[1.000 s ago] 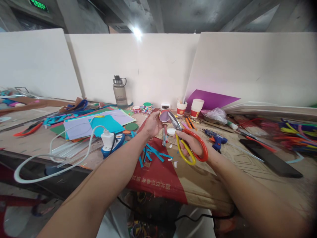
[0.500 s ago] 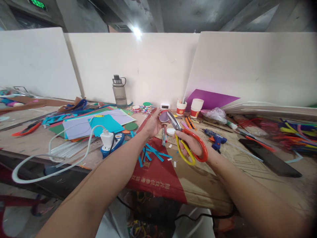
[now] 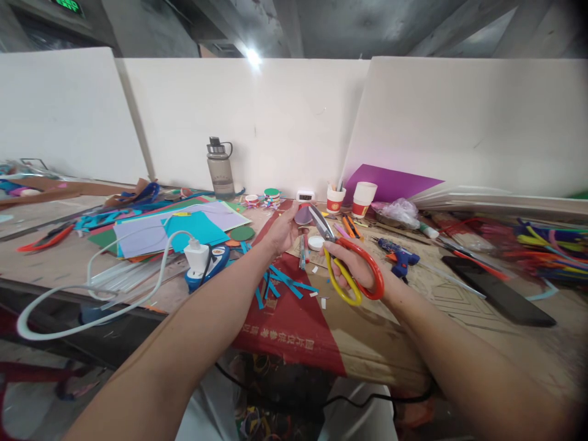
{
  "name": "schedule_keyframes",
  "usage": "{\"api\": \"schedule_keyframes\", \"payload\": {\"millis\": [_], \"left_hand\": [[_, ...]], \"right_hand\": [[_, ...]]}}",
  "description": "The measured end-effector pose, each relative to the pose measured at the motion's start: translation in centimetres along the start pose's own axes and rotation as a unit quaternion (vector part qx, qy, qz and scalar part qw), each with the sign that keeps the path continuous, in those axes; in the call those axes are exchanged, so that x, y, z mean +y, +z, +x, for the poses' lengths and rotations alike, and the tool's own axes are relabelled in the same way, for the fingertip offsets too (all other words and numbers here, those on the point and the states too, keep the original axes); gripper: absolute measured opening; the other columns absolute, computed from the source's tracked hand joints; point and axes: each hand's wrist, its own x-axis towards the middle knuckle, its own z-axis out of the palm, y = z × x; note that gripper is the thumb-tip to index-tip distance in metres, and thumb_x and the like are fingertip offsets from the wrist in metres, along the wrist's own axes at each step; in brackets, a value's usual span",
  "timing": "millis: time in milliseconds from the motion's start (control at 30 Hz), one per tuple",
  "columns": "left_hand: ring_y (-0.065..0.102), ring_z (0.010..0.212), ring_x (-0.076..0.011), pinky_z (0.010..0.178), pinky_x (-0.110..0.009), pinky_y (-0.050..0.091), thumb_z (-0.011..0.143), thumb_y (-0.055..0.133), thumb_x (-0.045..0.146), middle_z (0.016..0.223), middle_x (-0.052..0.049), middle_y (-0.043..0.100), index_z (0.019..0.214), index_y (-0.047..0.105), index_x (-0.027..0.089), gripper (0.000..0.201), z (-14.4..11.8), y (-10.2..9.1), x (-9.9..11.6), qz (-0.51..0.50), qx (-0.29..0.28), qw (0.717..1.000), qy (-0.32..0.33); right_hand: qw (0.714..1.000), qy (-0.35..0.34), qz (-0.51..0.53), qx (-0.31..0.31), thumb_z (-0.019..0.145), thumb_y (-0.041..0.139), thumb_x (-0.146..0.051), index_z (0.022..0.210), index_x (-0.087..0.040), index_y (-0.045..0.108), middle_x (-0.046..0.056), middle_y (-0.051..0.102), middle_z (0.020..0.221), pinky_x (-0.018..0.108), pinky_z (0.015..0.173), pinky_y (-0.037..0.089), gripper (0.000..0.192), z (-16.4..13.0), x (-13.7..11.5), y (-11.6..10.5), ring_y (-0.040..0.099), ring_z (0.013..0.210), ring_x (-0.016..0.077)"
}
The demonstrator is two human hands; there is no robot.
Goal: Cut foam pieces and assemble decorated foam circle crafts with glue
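Note:
My right hand point(image 3: 356, 264) grips scissors point(image 3: 349, 263) with one red and one yellow handle loop, blades pointing up-left. My left hand point(image 3: 282, 231) holds a small round purple paper piece point(image 3: 303, 215) against the blade tips, above the table's middle. Below the hands lie several blue paper strips point(image 3: 282, 283) and tiny white scraps on a red-printed cardboard sheet point(image 3: 294, 331).
Coloured paper sheets point(image 3: 184, 223), a white charger with cable point(image 3: 195, 257) and a grey water bottle point(image 3: 220, 168) lie left. Two paper cups point(image 3: 351, 199), a blue glue gun point(image 3: 399, 257), a black phone point(image 3: 498, 291) and pipe cleaners point(image 3: 551, 251) lie right. White panels stand behind.
Both hands stay together at the purple piece; the view has shifted slightly, with hands and scissors barely moved.

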Motion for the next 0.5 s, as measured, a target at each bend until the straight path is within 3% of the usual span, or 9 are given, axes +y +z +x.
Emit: {"api": "schedule_keyframes", "payload": {"millis": [500], "left_hand": [[0.066, 0.083, -0.0164, 0.061, -0.022, 0.045, 0.094, 0.049, 0.047, 0.1, -0.009, 0.071, 0.112, 0.068, 0.017, 0.04, -0.19, 0.08, 0.06, 0.012, -0.013, 1.0, 0.01]], "right_hand": [[1.0, 0.002, 0.01, -0.011, 0.083, 0.057, -0.058, 0.057, -0.022, 0.042, -0.005, 0.044, 0.041, 0.019, 0.03, 0.032, 0.047, -0.02, 0.12, 0.03, 0.041, 0.032, 0.0083]]}}
